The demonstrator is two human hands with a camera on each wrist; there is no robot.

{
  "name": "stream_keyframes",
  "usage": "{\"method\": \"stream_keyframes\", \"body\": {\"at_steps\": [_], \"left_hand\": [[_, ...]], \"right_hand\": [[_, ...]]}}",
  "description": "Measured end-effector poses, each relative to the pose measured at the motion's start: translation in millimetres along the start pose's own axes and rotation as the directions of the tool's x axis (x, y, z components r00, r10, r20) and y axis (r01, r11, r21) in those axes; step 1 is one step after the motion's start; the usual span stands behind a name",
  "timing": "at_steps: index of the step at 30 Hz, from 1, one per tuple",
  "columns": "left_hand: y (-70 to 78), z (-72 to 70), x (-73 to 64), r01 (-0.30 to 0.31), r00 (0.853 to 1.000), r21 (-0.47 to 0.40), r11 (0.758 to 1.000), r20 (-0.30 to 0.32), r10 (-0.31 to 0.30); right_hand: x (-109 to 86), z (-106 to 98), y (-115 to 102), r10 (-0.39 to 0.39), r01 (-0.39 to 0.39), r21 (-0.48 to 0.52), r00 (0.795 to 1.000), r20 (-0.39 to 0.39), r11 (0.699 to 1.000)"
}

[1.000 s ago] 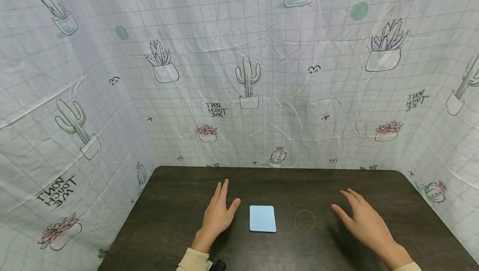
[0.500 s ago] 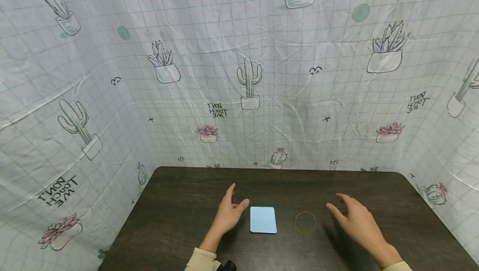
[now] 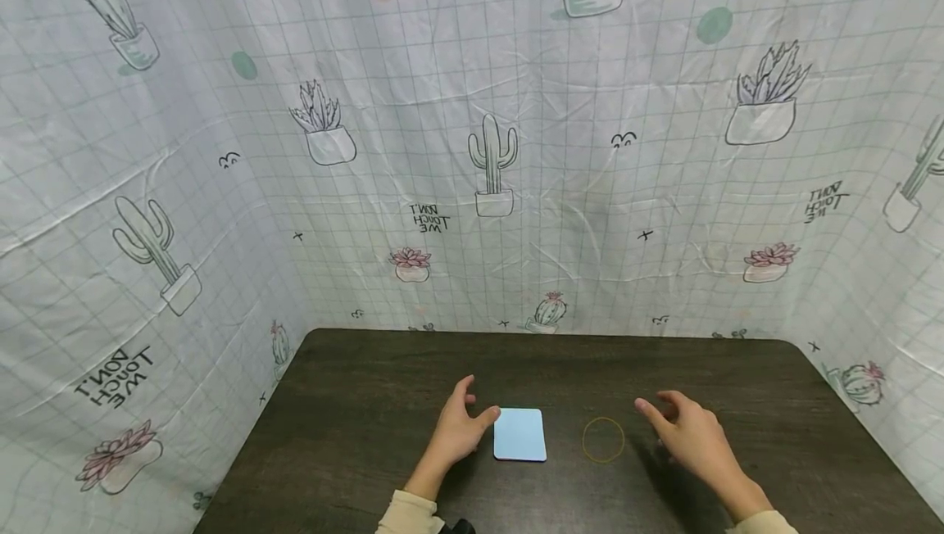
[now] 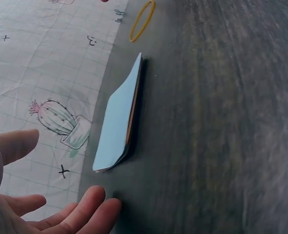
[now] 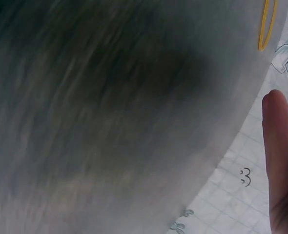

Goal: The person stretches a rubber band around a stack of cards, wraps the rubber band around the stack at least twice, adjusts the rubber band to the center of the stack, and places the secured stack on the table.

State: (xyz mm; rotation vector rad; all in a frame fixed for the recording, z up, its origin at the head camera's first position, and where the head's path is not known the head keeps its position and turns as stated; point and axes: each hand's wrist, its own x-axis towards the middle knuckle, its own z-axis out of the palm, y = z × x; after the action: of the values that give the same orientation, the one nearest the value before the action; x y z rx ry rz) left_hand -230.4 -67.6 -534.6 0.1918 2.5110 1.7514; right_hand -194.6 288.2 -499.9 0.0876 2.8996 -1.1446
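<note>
A flat light blue pad (image 3: 519, 435) with rounded corners lies on the dark table. In the left wrist view the pad (image 4: 117, 119) shows a thin layered edge, like a stack of cards or sheets. My left hand (image 3: 456, 430) hovers at its left side, thumb near its upper left corner, fingers loosely bent and holding nothing. To the right of the pad lies a thin yellow rubber band (image 3: 585, 450) in a round loop. Beyond the band, my right hand (image 3: 695, 438) is above the table with thumb and fingers spread apart, gripping nothing.
The dark wood-grain table (image 3: 354, 419) has rounded far corners. A white gridded cloth (image 3: 590, 214) printed with cacti hangs behind it and along both sides.
My left hand has moved right, toward the pad, and my right hand has moved left, toward the rubber band. Fingers of both hands have bent a little. Pad and band remain in place.
</note>
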Motion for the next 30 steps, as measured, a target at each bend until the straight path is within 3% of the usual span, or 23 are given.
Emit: {"method": "stream_keyframes", "body": {"at_steps": [11,19,30], "left_hand": [[-2.0,17.0,0.3,0.062,0.998,-0.012,0.998,0.001,-0.062],[2.0,23.8,1.2,0.021,0.999,0.154,0.988,-0.037,-0.016],[-0.4,32.9,1.5,0.01,0.996,0.353,0.936,-0.085,0.022]], "right_hand": [[10.8,14.3,4.6,0.13,-0.148,0.201,0.987,0.099,0.968],[15.2,19.7,7.1,0.179,-0.205,0.209,0.974,0.138,0.956],[22.0,26.4,9.8,0.191,-0.217,0.206,0.972,0.138,0.954]]}}
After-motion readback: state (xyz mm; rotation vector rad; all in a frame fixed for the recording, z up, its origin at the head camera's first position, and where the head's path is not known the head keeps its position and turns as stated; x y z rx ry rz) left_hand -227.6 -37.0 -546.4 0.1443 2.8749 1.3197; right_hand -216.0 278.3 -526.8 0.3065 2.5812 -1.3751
